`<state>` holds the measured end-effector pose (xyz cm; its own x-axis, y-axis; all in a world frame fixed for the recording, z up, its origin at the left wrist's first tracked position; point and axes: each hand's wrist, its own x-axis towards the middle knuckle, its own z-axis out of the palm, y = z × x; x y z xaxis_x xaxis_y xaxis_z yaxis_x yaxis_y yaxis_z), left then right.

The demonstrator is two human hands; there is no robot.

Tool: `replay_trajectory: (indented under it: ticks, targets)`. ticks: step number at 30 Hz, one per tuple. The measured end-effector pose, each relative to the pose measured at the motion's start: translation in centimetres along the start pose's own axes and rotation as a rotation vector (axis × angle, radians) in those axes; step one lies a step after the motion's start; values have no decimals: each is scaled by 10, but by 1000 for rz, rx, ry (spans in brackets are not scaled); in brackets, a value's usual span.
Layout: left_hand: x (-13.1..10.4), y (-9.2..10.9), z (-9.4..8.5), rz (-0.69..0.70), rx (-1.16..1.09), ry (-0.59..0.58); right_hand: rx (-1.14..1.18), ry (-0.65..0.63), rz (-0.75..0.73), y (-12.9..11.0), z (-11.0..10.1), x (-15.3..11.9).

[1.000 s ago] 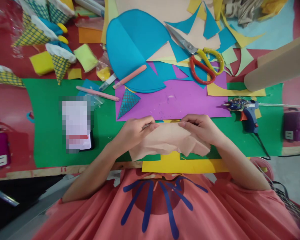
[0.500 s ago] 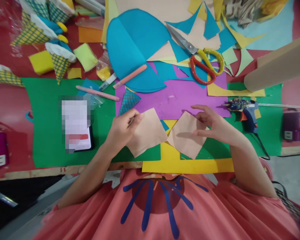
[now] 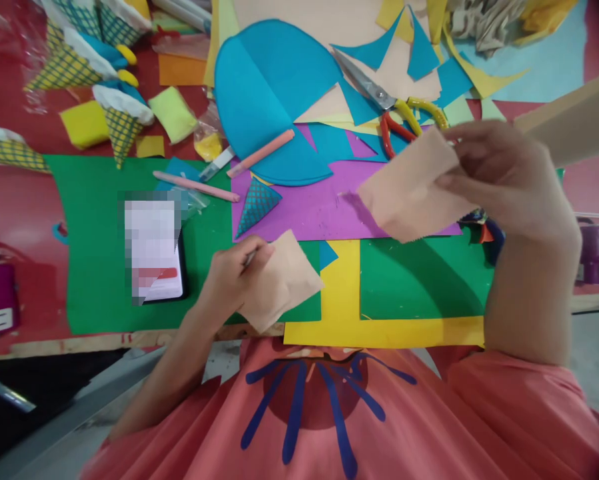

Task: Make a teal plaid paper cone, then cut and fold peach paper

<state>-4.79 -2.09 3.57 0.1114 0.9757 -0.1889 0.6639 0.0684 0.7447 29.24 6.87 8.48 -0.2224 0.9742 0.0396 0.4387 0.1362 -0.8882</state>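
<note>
My left hand [image 3: 236,273] pinches the edge of a beige fabric square [image 3: 286,280], held low over the green and yellow sheets near the table's front edge. Up on the right, my right hand [image 3: 504,180] is closed on a second beige fabric piece [image 3: 414,190], raised above the purple sheet [image 3: 309,207] and partly in front of the scissors. The scissors [image 3: 392,107] have one red and one yellow handle. A small teal checked cone [image 3: 256,207] lies just beyond my left hand. Behind my right hand, the glue gun [image 3: 494,241] is mostly hidden.
A phone [image 3: 166,287] with a partly blurred screen lies on the green sheet [image 3: 99,267] at left. Blue cut pieces [image 3: 279,87] and pink markers [image 3: 262,152] lie further back. Checked cones [image 3: 122,127] stand at the far left, and a cardboard tube [image 3: 579,120] lies at right.
My right hand has closed on the right fabric piece and lifted it up and to the right, apart from the other. My left hand has shifted slightly down and left with its piece.
</note>
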Motion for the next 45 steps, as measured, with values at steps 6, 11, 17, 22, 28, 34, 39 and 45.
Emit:
replay_trajectory:
  ticks: [6,11,17,22,28,34,39,45]
  targets:
    - [7,17,17,146,-76,-190,185,51,-75,11,16,68]
    - [15,24,30,26,-291,-283,-428,219,-235,6,46,48]
    - [30,28,37,43,-455,-135,121,-426,46,-2,87,-33]
    - [41,24,41,202,-327,10,64,-317,168,16,84,-51]
    - [39,11,39,490,-9,81,-189,-118,85,30,70,-52]
    - [25,12,43,541,194,-22,-741,106,-283,29,84,-65]
    - [19,7,64,680,456,-117,-792,-175,-481,30,111,-77]
    - [23,-1,69,718,626,-142,-838,-345,-396,36,112,-81]
